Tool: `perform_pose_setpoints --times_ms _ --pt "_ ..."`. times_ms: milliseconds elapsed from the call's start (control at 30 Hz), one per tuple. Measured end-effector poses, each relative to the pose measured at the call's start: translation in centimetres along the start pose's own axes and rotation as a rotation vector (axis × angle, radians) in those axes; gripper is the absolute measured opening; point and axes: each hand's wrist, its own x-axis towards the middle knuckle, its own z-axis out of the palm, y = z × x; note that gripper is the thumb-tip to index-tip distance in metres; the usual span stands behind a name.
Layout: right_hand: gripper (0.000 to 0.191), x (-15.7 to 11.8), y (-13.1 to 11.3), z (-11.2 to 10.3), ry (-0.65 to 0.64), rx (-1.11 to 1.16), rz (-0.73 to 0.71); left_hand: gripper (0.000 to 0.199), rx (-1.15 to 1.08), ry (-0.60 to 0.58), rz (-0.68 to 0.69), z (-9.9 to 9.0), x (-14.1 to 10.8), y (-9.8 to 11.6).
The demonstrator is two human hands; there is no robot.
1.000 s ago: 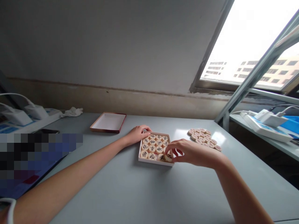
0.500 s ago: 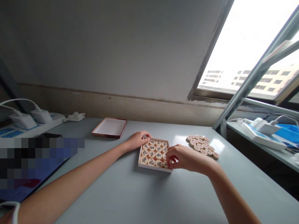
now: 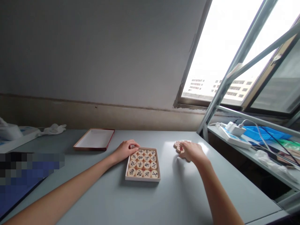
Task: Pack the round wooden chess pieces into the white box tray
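Observation:
A shallow white box (image 3: 142, 179) stands on the grey table, with round wooden pieces (image 3: 140, 164) bearing black characters lying in rows inside it. At its far left corner rests my left hand (image 3: 125, 150), fingers curled against the rim. My right hand (image 3: 191, 152) is over the group of loose round pieces (image 3: 177, 144) to the right of the box and hides most of them. Its thumb and fingers are bent with a gap between them; no piece shows in its grasp.
The reddish box lid (image 3: 95, 139) lies upside down at the back left. A dark flat device (image 3: 21, 187), partly pixelated, is at the left edge. Power strips (image 3: 234, 137) with plugs sit at both sides, near a metal frame (image 3: 217, 97) on the right.
The view has turned right. My right hand has left the box's near right corner and moved over the loose pieces. My left hand has stayed at the box corner.

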Motion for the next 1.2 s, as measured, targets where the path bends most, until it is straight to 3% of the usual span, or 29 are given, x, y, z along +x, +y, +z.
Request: perform_pose_setpoints --times_ms 133,467,633,733,833,933,1000,1100,1200 --pt "0.023 -0.3 0.5 -0.1 -0.003 0.026 0.001 0.029 -0.061 0.02 -0.011 0.1 0.0 -0.1" --pt "0.017 -0.6 0.5 -0.1 -0.032 -0.023 0.048 0.027 -0.089 0.065 -0.056 0.0 0.2 -0.4" --pt "0.02 -0.2 -0.1 -0.3 0.015 0.254 -0.206 0.033 -0.11 0.037 -0.072 -0.2 0.1 -0.1" --pt "0.027 -0.5 -2.9 -0.4 0.12 0.52 -0.414 0.038 -0.154 -0.037 -0.039 -0.5 -0.1 0.3" --pt "0.024 -1.1 -7.1 0.1 0.252 0.573 -0.508 0.04 -0.171 -0.1 0.013 -0.7 -0.1 0.4" --pt "0.019 -1.7 -10.5 1.1 0.337 0.534 -0.502 0.042 -0.173 -0.132 0.05 -0.7 0.0 0.3" --pt "0.02 -1.7 -11.3 1.4 0.329 0.562 -0.48 0.042 -0.177 -0.135 0.052 -0.7 0.0 0.3" --pt "0.023 -1.0 -10.0 1.5 0.306 0.616 -0.408 0.039 -0.209 -0.139 0.016 -0.6 -0.1 0.3" --pt "0.023 0.4 -6.5 1.6 0.414 0.478 -0.207 0.037 -0.26 -0.165 -0.032 -0.5 -0.2 0.4"
